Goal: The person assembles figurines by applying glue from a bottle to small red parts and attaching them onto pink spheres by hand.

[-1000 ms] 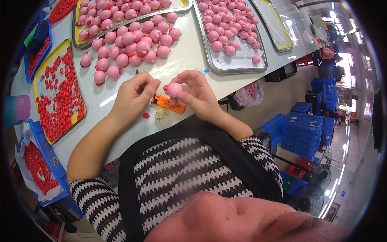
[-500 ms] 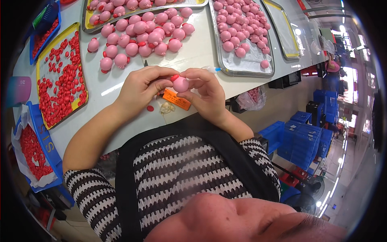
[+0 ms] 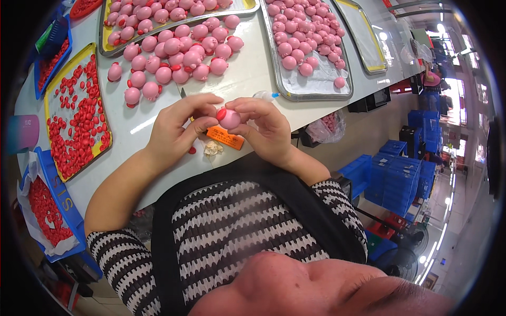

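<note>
My right hand (image 3: 270, 130) pinches a small pink ball-shaped figure (image 3: 231, 120) between thumb and fingers, in front of my chest. A red oval piece (image 3: 221, 114) sits against the left side of that ball. My left hand (image 3: 179, 124) is close by on the left, its thumb and index finger spread apart beside the red piece; whether the thumb tip touches the ball is hard to tell. Beneath the hands lie an orange block (image 3: 225, 138) and a crumpled pale lump (image 3: 212, 148). One loose red oval piece (image 3: 192, 150) rests left of the lump.
Pink figures (image 3: 174, 46) are heaped beyond my hands. A metal tray (image 3: 316, 89) of pink balls stands at far right, a yellow-lined tray (image 3: 104, 142) of red pieces at left. A blue bin (image 3: 66, 197) hangs at the table's left edge. A blue-tipped bottle (image 3: 266, 96) lies ahead.
My left index finger has drawn back from the red piece, and the gap between finger and thumb is wider. The ball has moved slightly left and nearer, its red piece now showing more fully.
</note>
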`<action>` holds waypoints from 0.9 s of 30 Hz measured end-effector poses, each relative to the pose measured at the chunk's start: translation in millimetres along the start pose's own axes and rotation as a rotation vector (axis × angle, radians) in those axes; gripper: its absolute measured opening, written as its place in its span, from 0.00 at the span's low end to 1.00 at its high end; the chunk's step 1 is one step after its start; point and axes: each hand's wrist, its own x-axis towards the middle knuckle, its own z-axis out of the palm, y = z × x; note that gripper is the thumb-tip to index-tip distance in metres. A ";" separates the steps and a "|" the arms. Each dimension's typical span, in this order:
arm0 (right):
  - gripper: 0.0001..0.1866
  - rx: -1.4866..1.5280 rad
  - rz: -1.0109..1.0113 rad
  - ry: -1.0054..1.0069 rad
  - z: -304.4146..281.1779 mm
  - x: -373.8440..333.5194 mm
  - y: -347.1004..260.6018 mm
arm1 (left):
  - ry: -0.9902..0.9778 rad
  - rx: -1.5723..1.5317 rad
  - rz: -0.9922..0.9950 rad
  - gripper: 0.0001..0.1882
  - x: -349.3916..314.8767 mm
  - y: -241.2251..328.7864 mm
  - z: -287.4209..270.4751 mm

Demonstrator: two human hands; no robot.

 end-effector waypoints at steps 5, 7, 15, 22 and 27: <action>0.20 -0.074 -0.002 0.020 -1.1 3.7 -5.6 | -0.083 0.429 0.391 0.12 8.1 7.1 -4.7; 0.19 -0.074 -0.003 0.028 0.1 5.7 -9.3 | -0.085 0.427 0.344 0.11 6.4 8.8 -6.4; 0.20 -0.071 0.242 0.031 6.5 13.0 -35.7 | -0.107 -0.210 -0.281 0.12 1.1 25.7 -11.1; 0.19 -0.441 -0.037 0.005 10.3 20.5 -49.8 | 0.183 -0.796 -0.369 0.10 16.0 27.5 -33.7; 0.16 -0.449 -0.146 -0.012 -1.8 12.9 -53.2 | 0.259 -0.897 -0.286 0.12 31.9 32.8 -48.5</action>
